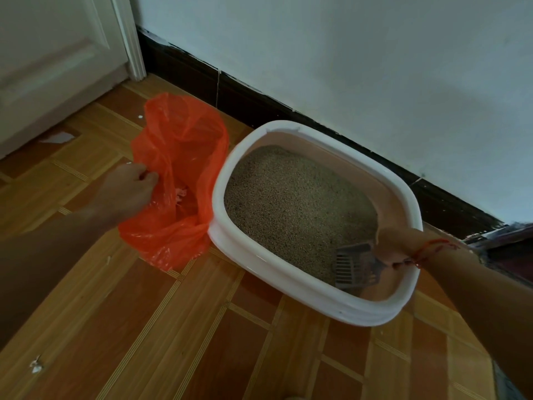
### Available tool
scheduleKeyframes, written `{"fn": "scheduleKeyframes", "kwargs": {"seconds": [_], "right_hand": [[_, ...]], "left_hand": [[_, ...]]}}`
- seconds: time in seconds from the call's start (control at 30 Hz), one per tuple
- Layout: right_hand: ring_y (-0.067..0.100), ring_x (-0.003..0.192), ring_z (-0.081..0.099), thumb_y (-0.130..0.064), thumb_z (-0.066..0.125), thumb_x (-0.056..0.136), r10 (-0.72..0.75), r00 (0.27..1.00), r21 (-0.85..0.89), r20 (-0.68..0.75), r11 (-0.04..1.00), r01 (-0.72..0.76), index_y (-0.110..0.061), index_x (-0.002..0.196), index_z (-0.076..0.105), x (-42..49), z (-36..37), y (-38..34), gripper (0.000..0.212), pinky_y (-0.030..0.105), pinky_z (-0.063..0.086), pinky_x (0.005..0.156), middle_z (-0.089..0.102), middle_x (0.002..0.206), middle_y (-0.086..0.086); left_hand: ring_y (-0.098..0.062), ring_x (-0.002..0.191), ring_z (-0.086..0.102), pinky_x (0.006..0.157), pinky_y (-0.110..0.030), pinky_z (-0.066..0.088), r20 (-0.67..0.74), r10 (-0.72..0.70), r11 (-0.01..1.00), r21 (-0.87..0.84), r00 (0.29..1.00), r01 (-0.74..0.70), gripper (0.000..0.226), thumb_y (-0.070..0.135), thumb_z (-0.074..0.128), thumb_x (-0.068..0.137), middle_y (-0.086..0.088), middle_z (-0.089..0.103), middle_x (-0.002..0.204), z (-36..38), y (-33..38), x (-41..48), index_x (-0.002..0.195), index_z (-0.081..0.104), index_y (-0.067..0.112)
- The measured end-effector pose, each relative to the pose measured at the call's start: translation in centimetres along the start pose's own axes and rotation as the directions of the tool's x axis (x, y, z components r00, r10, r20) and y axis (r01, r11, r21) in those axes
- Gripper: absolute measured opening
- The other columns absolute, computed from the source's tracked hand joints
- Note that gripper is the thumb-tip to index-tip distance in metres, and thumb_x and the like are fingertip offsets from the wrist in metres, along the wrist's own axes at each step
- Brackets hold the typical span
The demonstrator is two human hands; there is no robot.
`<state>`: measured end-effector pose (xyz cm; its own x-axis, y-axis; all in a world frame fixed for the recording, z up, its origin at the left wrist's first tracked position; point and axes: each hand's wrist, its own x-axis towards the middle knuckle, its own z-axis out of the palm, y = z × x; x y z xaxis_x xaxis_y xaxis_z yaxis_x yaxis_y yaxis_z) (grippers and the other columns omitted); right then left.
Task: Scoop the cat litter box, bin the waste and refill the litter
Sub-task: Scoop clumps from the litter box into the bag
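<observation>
On a wood-patterned floor (pixel 173 327) below a white wall, a white oval plastic litter box (pixel 219 197) sits against a thin orange plastic bag (pixel 184 134). The left hand (pixel 127 189) pinches the bag's near rim; the film looks light and floppy, likely to sag if released. The right hand (pixel 395 243) grips the handle of a grey slotted plastic scoop (pixel 354 264), stiff and light, its blade in the loose tan granular litter (pixel 288 203).
</observation>
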<state>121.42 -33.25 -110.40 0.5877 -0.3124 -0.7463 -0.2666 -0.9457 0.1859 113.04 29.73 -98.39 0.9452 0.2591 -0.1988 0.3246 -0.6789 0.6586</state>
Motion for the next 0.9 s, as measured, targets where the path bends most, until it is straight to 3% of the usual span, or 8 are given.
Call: {"fn": "scheduleKeyframes", "kwargs": {"seconds": [0.03,0.07,0.13,0.23,0.37,0.67,0.9], "right_hand": [[0.012,0.062,0.059,-0.050,0.089,0.058,0.017,1.000,-0.030,0.010,0.999,-0.017,-0.016,0.109,0.065,-9.8,-1.1,-6.0,0.065,0.021,0.046,0.049,0.063,0.081,-0.001],[0.011,0.055,0.053,-0.031,0.078,0.080,0.023,0.998,0.018,0.057,1.000,-0.024,-0.010,0.102,0.064,-17.6,-1.5,-10.5,0.033,0.019,0.041,0.045,0.061,0.076,0.002],[0.012,0.051,0.046,-0.017,0.064,0.091,-0.002,0.999,0.047,0.040,0.999,0.001,-0.002,0.095,0.065,-22.0,-2.3,-13.8,0.016,0.019,0.037,0.045,0.059,0.071,0.006],[0.013,0.050,0.045,-0.013,0.064,0.088,-0.060,0.998,0.146,0.002,0.987,0.059,0.000,0.079,0.065,-21.9,-1.6,-14.6,0.015,0.021,0.037,0.049,0.057,0.065,0.006],[0.012,0.048,0.043,-0.018,0.066,0.086,-0.162,0.983,0.155,-0.081,0.973,0.173,-0.008,0.059,0.055,-21.0,-0.3,-16.9,0.031,0.022,0.036,0.050,0.050,0.054,0.003],[0.011,0.040,0.040,-0.016,0.068,0.083,-0.230,0.962,0.414,-0.146,0.869,0.270,-0.008,0.053,0.056,-19.3,0.9,-19.3,0.033,0.017,0.032,0.039,0.047,0.044,0.002],[0.016,0.055,0.039,-0.014,0.066,0.083,-0.237,0.946,0.493,-0.223,0.809,0.319,-0.011,0.055,0.052,-18.8,2.0,-19.5,0.031,0.025,0.031,0.054,0.046,0.055,0.004]], "left_hand": [[-0.024,0.062,0.051,0.054,-0.031,0.037,-0.003,-0.002,1.000,-0.001,1.000,0.002,0.033,0.024,0.043,0.102,-0.013,0.058,0.076,0.0,0.0,0.0,0.081,0.057,0.003],[-0.024,0.062,0.051,0.054,-0.032,0.036,-0.005,-0.005,1.000,-0.001,1.000,0.005,0.033,0.024,0.043,0.102,-0.013,0.057,0.076,-0.1,-0.1,0.0,0.080,0.057,0.004],[-0.024,0.062,0.051,0.054,-0.032,0.037,-0.007,-0.013,1.000,-0.005,1.000,0.013,0.033,0.024,0.043,0.102,-0.013,0.057,0.075,-0.2,-0.1,0.0,0.079,0.056,0.005],[-0.023,0.063,0.051,0.055,-0.032,0.038,-0.022,-0.004,1.000,0.016,1.000,0.004,0.033,0.023,0.043,0.102,-0.012,0.057,0.076,-0.1,-0.2,0.1,0.078,0.056,0.005],[-0.023,0.065,0.052,0.054,-0.031,0.037,-0.022,-0.015,1.000,0.002,1.000,0.015,0.031,0.023,0.044,0.102,-0.013,0.058,0.078,0.1,-0.5,0.3,0.079,0.057,0.005],[-0.020,0.060,0.049,0.052,-0.029,0.034,-0.001,-0.033,0.999,-0.005,0.999,0.033,0.033,0.023,0.043,0.103,-0.010,0.056,0.074,0.3,-1.0,0.2,0.075,0.054,0.009],[-0.020,0.061,0.050,0.051,-0.029,0.035,0.012,-0.051,0.999,0.012,0.999,0.051,0.030,0.023,0.043,0.103,-0.010,0.056,0.076,0.5,-0.5,-0.2,0.081,0.056,0.008]]}}
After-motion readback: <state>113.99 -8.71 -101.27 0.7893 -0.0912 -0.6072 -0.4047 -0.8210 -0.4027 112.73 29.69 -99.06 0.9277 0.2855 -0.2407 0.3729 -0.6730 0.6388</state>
